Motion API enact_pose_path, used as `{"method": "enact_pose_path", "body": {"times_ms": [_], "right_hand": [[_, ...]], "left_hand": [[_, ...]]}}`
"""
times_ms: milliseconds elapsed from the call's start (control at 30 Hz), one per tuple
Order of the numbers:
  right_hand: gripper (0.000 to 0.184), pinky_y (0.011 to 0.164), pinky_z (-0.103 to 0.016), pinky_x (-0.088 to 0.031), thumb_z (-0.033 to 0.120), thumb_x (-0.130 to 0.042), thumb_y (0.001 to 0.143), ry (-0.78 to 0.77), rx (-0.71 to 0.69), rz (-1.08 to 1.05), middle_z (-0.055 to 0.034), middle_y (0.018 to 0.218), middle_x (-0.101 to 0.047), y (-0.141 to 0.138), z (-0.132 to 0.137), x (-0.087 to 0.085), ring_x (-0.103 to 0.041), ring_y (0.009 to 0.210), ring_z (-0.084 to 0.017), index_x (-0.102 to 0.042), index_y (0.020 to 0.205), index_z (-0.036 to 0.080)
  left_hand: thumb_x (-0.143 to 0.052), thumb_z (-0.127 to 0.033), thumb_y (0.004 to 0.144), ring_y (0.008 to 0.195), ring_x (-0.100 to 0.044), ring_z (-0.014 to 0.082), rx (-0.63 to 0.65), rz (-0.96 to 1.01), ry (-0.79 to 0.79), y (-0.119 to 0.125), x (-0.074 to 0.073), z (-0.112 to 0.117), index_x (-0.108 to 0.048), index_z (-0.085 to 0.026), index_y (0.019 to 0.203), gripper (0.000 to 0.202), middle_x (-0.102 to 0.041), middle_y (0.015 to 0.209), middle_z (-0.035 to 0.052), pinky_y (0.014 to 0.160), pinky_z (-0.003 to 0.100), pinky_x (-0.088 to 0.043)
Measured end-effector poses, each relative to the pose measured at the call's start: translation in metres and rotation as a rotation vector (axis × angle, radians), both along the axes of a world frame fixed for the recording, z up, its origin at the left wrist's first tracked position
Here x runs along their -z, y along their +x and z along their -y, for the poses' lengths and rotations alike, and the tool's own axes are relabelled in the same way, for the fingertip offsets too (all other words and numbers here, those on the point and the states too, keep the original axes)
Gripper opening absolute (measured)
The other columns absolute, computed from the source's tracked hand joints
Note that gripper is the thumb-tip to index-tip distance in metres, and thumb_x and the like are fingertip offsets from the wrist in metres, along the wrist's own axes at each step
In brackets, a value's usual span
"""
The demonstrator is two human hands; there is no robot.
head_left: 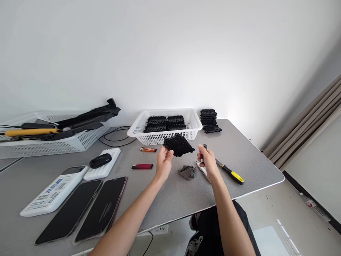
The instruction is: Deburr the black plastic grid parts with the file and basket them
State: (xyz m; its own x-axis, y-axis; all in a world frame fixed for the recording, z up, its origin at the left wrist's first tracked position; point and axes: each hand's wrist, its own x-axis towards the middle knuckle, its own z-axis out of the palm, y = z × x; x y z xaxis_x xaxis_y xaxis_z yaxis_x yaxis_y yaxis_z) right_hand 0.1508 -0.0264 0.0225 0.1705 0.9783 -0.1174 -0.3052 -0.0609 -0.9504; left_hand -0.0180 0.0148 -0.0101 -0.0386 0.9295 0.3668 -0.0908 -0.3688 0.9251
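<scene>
My left hand (164,161) pinches a black plastic panel (179,145) by its left edge. The panel has toothed edges and is tilted above the table, in front of the white basket. To its right, my right hand (207,160) is closed round a small dark lighter (204,151), held upright with the thumb near its top; the fingers hide much of it. Below and between the hands lies a crumpled grey cloth (187,172). A white marker (203,170) and a scraper-like tool with a yellow-and-black handle (233,175) lie beside my right hand, partly covered by it.
Several similar panels sit in the white basket (165,137), and more are in a stack (208,119) beside it. An orange lighter (148,149) and a red lighter (142,166) lie left of my hands. Phones (102,206), power banks (54,192) and a tool basket (87,138) occupy the left.
</scene>
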Motion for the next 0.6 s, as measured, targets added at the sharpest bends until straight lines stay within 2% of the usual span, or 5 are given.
{"method": "enact_pose_path", "body": {"times_ms": [133, 267, 433, 533, 600], "right_hand": [[0.047, 0.04, -0.019, -0.039, 0.061, -0.066, 0.072, -0.102, -0.147, -0.133, -0.0025, 0.069, -0.058, 0.001, -0.004, 0.007, -0.054, 0.059, -0.013, -0.046, 0.08, 0.02], [0.047, 0.042, -0.02, -0.047, 0.044, -0.08, 0.063, -0.065, -0.278, -0.322, 0.0008, 0.071, -0.056, -0.005, -0.005, 0.011, -0.054, 0.058, -0.011, -0.043, 0.078, 0.021], [0.047, 0.049, -0.021, -0.053, 0.032, -0.081, 0.058, 0.081, 0.003, -0.293, 0.0051, 0.069, -0.042, -0.008, -0.007, 0.014, -0.048, 0.062, -0.009, -0.038, 0.073, 0.022], [0.044, 0.053, -0.023, -0.054, 0.033, -0.077, 0.06, 0.164, 0.163, -0.169, 0.004, 0.071, -0.041, -0.004, -0.009, 0.016, -0.048, 0.067, -0.01, -0.037, 0.073, 0.022], [0.04, 0.054, -0.023, -0.054, 0.033, -0.074, 0.062, 0.199, 0.21, -0.079, 0.0033, 0.072, -0.041, -0.001, -0.011, 0.017, -0.048, 0.069, -0.011, -0.037, 0.073, 0.022]], "left_hand": [[-0.067, -0.047, 0.079, 0.113, -0.06, 0.0255, 0.195, 0.199, -0.039, 0.003, -0.007, 0.004, -0.057, -0.023, 0.11, 0.04, -0.065, 0.119, 0.0102, 0.095, 0.039, -0.048], [-0.072, -0.047, 0.074, 0.115, -0.06, 0.0275, 0.279, 0.212, -0.041, 0.004, -0.013, 0.007, -0.059, -0.023, 0.101, 0.038, -0.067, 0.114, 0.0091, 0.093, 0.041, -0.05], [-0.059, -0.054, 0.081, 0.105, -0.064, 0.0241, 0.202, 0.181, -0.145, -0.001, -0.009, 0.002, -0.058, -0.026, 0.113, 0.043, -0.067, 0.118, 0.0083, 0.082, 0.038, -0.056], [-0.046, -0.061, 0.086, 0.092, -0.069, 0.0251, 0.258, 0.184, -0.212, -0.001, -0.008, 0.001, -0.057, -0.021, 0.119, 0.053, -0.069, 0.11, 0.0122, 0.075, 0.041, -0.059], [-0.052, -0.058, 0.084, 0.096, -0.068, 0.0269, 0.285, 0.134, -0.207, 0.002, -0.01, 0.004, -0.056, -0.018, 0.122, 0.055, -0.068, 0.112, 0.0142, 0.076, 0.042, -0.059]]}}
